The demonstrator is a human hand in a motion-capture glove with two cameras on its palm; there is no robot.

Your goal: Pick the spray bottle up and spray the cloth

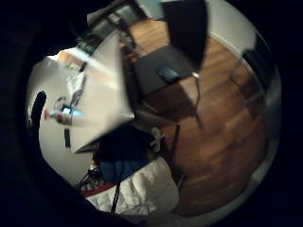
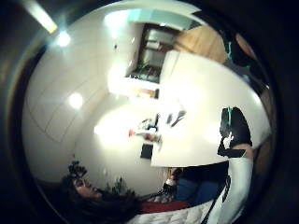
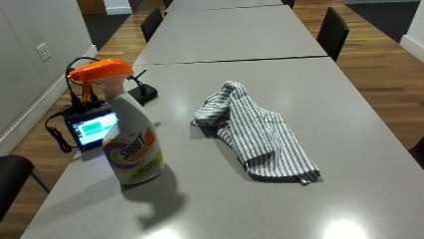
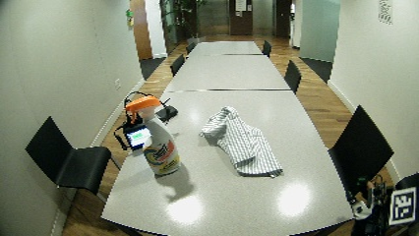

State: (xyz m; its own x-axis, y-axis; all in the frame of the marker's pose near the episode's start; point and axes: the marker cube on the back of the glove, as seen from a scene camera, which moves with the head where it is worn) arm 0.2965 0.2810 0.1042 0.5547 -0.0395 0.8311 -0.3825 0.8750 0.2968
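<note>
Lower left of the outside view, nearest: spray bottle (image 3: 132, 149) stands upright on the grey table (image 3: 218, 209). It has a white body, an orange trigger head and a "Shout" label. Nothing touches it.

Centre of frame, just beyond and to the right of the bottle but apart from it: striped grey-and-white cloth (image 3: 255, 134). It lies crumpled on the tabletop, bunched at its far end and flatter at its near end.

Left edge, behind the bottle: small device with a lit screen (image 3: 93, 127), with black cables running off it. A low black stand (image 3: 142, 92) sits just past it.

Upper part of frame: a seam, then a second table (image 3: 232, 30) butted end to end with the first. A black chair (image 3: 331, 27) is at upper right and a wall outlet (image 3: 43, 51) at upper left.

Wide outside view, lower right corner: the gloved right hand (image 4: 367, 199) is low beside the table's near right corner. It is off the tabletop and well apart from both bottle and cloth. Whether it is spread or closed cannot be told, and it holds neither task thing.

The little finger side palm view shows the table corner from outside it, a wood floor (image 1: 227, 132) and a black chair seat (image 1: 163, 71).
</note>
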